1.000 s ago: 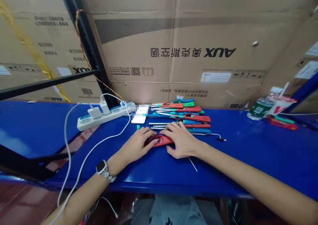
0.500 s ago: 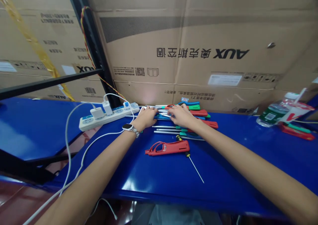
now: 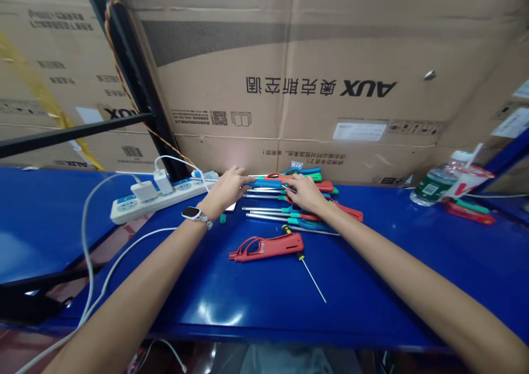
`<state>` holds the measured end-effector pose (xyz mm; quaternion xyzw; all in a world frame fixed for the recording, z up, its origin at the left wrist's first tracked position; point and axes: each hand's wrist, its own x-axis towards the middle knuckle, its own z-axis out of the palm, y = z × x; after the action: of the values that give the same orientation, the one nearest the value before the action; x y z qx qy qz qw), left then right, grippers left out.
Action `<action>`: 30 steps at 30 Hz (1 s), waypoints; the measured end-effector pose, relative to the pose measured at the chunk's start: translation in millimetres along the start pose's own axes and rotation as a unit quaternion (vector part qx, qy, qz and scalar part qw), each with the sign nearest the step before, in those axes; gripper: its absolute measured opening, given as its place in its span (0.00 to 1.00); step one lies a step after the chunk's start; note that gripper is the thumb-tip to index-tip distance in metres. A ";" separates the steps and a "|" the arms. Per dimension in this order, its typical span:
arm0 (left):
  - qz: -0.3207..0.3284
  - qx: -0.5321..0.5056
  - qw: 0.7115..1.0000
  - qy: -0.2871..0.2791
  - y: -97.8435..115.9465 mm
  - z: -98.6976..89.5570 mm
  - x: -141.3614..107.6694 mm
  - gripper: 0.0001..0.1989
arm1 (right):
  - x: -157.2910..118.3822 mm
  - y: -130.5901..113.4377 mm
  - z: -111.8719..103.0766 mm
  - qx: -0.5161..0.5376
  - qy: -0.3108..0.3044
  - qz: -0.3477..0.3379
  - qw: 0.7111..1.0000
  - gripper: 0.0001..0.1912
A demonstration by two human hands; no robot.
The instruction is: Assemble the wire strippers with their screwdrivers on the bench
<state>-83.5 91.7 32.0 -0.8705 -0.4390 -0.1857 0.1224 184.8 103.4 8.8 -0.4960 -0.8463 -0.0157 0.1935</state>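
My left hand (image 3: 225, 192), wearing a watch on its wrist, has its fingers closed on a blue long-necked lighter (image 3: 266, 183). That lighter is held level above the pile, its thin metal neck pointing left. My right hand (image 3: 306, 195) curls over the pile at the lighter's right end; its fingertips are partly hidden, and what they grip cannot be made out. Several lighters in red, green and blue lie beneath and around, including a blue-green one (image 3: 303, 221) in front. Nearer me lie a red lighter casing (image 3: 273, 246) and a screwdriver (image 3: 313, 276) with a yellow-and-black handle.
A white power strip (image 3: 165, 198) with chargers and cables lies at left. Beside my left hand is a small green cap (image 3: 223, 218). A bottle (image 3: 432, 187) and cup (image 3: 473, 180) stand at right. Large cartons (image 3: 231, 54) back the blue table (image 3: 231, 297).
My left hand has risen with the blue lighter, its neck now showing left of the hand. My right hand has stayed over the pile. The view has shifted slightly right.
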 end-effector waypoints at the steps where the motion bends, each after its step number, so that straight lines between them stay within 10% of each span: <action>1: -0.001 -0.002 1.000 0.021 -1.3 -4.8 0.3 0.13 | -0.3 0.8 0.3 0.007 0.005 -0.003 1.000 0.18; 9: 0.008 -0.015 0.996 0.082 21.5 -17.5 31.9 0.16 | 3.8 -21.7 5.8 -0.005 -0.042 -0.135 0.990 0.16; 14: 0.031 -0.019 0.998 0.044 50.3 -5.8 58.1 0.17 | -17.9 -25.9 -8.6 0.066 0.041 -0.114 0.990 0.14; 21: 0.086 -0.039 0.994 0.048 87.2 20.8 93.8 0.21 | -47.4 11.8 -50.7 -0.043 0.171 -0.011 0.984 0.20; 30: 0.037 -0.076 0.995 0.045 93.9 65.6 127.0 0.24 | -13.6 66.8 -43.0 -0.104 0.041 0.062 0.992 0.24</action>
<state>76.1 152.8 22.9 -0.8838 -0.3851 -0.2528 0.0823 260.6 116.6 32.8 -0.5640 -0.7990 -0.1124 0.1759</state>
